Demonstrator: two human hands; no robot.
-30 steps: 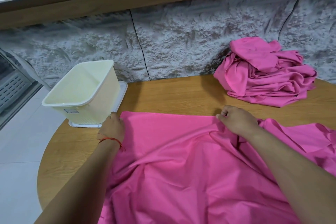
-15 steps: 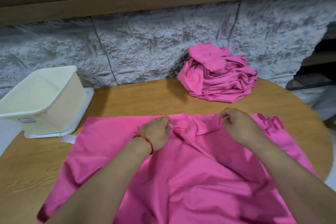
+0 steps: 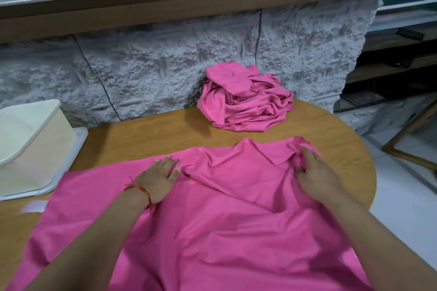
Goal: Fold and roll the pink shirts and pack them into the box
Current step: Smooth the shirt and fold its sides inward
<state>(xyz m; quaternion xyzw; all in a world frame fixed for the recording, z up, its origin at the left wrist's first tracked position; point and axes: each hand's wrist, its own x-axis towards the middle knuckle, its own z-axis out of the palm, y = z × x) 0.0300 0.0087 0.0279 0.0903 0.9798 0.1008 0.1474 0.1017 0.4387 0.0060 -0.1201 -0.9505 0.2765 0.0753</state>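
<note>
left hand [image 3: 160, 177] and right hand [image 3: 314, 170] flat on the pink shirt [image 3: 224, 220], each grip wide, empty

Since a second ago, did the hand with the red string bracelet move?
Yes. The left hand moved right, away from the cream plastic box, and now rests flat on the spread pink shirt.

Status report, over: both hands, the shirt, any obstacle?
Left hand flat on spread shirt. Right hand presses its far right corner. Not yet folded. Shirt pile behind, apart; nothing blocking.
</note>
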